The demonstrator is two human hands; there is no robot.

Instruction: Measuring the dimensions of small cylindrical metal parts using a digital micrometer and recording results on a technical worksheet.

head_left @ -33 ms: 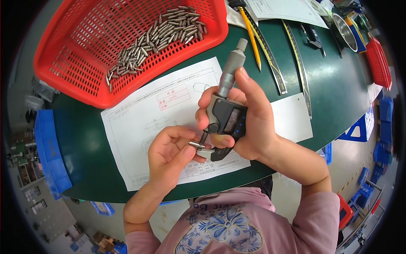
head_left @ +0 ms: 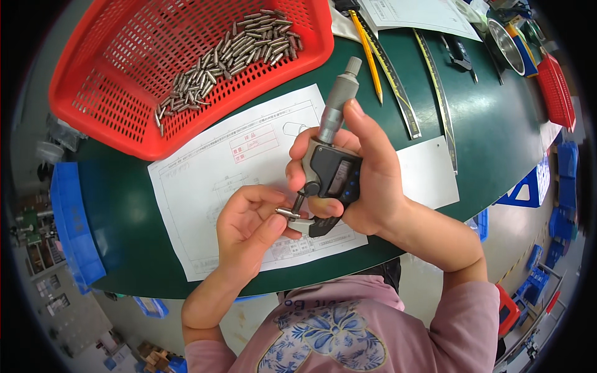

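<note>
My right hand (head_left: 376, 171) is wrapped round a digital micrometer (head_left: 333, 168), its grey thimble pointing up and away and its small display facing up. Between thumb and fingers, my left hand (head_left: 252, 224) pinches a small shiny metal pin (head_left: 287, 213). The pin lies at the micrometer's jaw gap, by the end of the spindle; whether both jaws touch it is too small to tell. Beneath both hands is a printed drawing sheet (head_left: 199, 180) with a red stamped box. A red perforated basket (head_left: 124, 133) at the upper left holds a heap of similar metal pins (head_left: 249, 46).
On the green table (head_left: 124, 205), a yellow pencil (head_left: 371, 59) and steel rulers (head_left: 398, 93) lie at the back. A black caliper (head_left: 459, 55), a metal bowl (head_left: 505, 46) and a smaller red basket (head_left: 555, 93) are farther right. A blue bin (head_left: 78, 224) stands at the left edge.
</note>
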